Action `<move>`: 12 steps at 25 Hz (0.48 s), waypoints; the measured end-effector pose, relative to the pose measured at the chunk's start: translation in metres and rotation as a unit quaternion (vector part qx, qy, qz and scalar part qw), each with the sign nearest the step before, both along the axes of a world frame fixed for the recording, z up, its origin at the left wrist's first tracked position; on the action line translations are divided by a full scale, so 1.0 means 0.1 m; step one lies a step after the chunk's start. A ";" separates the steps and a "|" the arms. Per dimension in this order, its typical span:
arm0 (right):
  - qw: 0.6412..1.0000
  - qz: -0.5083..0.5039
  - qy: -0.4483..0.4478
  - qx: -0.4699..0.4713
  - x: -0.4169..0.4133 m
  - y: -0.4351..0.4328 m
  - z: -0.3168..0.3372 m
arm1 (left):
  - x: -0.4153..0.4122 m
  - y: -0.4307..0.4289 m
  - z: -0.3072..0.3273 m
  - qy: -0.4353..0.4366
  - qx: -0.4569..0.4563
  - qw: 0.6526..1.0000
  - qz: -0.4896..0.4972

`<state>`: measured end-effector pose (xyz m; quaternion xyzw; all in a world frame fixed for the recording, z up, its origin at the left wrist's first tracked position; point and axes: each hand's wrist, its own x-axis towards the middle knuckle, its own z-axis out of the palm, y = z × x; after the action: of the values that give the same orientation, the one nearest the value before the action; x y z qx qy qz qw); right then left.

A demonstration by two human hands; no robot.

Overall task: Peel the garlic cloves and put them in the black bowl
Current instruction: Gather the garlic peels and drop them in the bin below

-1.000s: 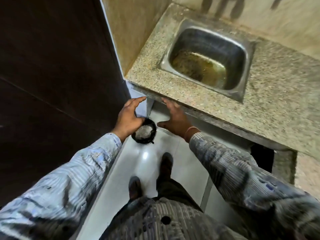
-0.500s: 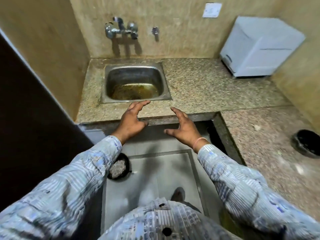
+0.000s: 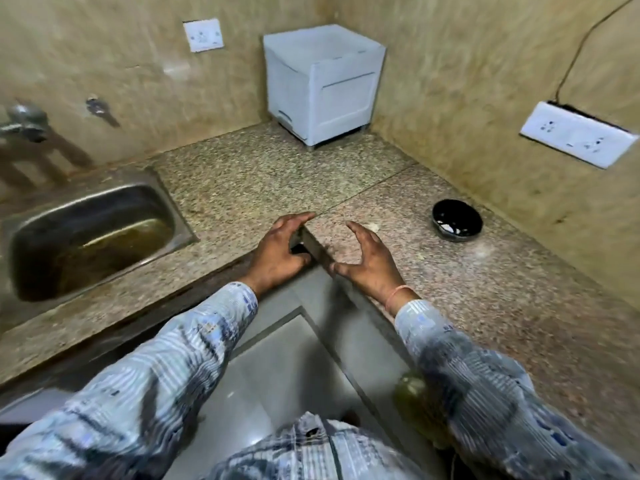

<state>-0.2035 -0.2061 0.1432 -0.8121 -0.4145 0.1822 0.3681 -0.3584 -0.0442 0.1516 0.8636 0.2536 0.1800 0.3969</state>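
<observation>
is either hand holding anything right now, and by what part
Nothing is held: the left hand and right hand are both open and empty, apart from the black bowl.

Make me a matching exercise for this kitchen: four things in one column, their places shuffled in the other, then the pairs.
1. black bowl
2. steel sink
3. white box
4. wide socket plate

A. in the back corner of the counter
B. on the right-hand wall
C. sunk into the counter, left
D. standing on the counter, far right

Pairs: 1-D, 2-C, 3-A, 4-B
</observation>
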 end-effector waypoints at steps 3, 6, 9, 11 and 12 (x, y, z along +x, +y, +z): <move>0.999 -0.048 -0.002 -0.004 0.54 -0.23 -0.08 | 0.71 -0.07 -0.12 -0.003 -0.015 0.999 -0.038; 0.996 -0.092 0.006 -0.019 0.99 -0.44 -0.19 | 1.35 -0.17 -0.24 0.006 -0.031 0.997 -0.072; 0.991 -0.129 0.024 -0.040 1.29 -0.61 -0.32 | 1.85 -0.23 -0.38 0.015 -0.034 0.994 -0.104; 0.984 -0.164 0.043 -0.055 1.47 -0.67 -0.45 | 2.13 -0.24 -0.49 0.032 -0.039 0.990 -0.132; 0.979 -0.183 0.047 -0.070 1.56 -0.68 -0.51 | 2.26 -0.21 -0.57 0.046 -0.045 0.988 -0.142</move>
<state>-0.0478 -0.2743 0.0920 -0.8887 -0.2274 0.1780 0.3562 -0.1325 -0.0651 0.0946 0.8792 0.1544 0.0705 0.4452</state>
